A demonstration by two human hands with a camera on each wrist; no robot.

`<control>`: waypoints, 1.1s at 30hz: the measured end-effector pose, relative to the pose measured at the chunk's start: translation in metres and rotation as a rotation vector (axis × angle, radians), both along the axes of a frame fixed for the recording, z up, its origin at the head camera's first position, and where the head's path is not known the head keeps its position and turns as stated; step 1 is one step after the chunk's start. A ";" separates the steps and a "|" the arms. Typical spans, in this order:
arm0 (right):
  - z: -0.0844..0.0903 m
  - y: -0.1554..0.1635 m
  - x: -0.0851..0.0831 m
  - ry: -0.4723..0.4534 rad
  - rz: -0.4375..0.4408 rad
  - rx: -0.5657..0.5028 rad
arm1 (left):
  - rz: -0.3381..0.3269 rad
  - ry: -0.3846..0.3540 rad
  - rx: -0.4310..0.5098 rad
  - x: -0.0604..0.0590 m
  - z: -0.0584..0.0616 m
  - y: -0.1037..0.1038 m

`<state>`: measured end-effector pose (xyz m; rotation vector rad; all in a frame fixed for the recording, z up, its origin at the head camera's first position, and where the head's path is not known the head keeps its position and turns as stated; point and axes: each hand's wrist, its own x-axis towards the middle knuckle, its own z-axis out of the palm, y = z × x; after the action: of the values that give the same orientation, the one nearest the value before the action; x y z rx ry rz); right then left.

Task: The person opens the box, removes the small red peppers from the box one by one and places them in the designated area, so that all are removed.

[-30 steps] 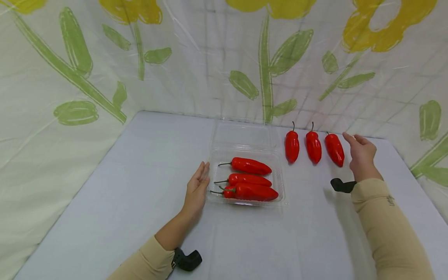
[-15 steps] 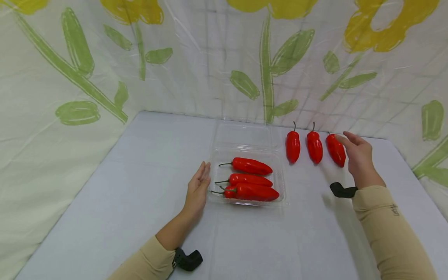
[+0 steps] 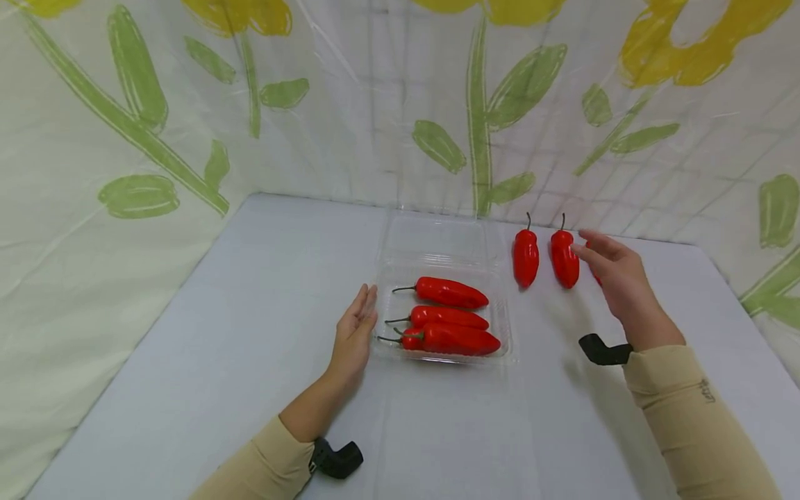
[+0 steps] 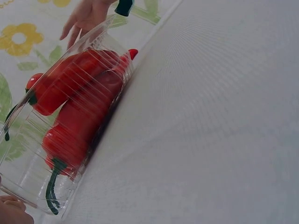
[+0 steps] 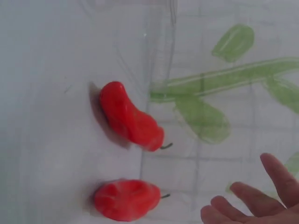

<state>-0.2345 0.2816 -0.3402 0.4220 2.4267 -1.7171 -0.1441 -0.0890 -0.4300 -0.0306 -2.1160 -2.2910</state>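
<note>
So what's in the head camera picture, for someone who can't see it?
A right hand reaches over red peppers lying on a white table. The left hand rests flat against a clear tray holding three more peppers.

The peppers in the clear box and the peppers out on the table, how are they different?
The peppers in the clear box lie sideways with stems pointing left, packed close; the peppers on the table point their stems away, toward the wall, with gaps between them. The left hand rests against the box; the right hand hovers open over the loose ones, hiding most of one. All are shiny red with dark stems.
</note>
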 end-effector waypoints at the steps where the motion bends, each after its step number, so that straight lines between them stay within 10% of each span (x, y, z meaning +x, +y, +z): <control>1: 0.000 -0.002 0.002 0.006 0.034 0.015 | 0.000 0.001 0.001 0.000 0.000 0.000; 33: 0.003 -0.089 0.047 0.124 0.613 0.063 | 0.006 -0.014 -0.008 -0.002 -0.001 0.001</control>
<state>-0.1872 0.1921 -0.3371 -0.4009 2.3424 -1.4242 -0.1460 -0.0883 -0.4306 -0.0082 -2.1293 -2.2858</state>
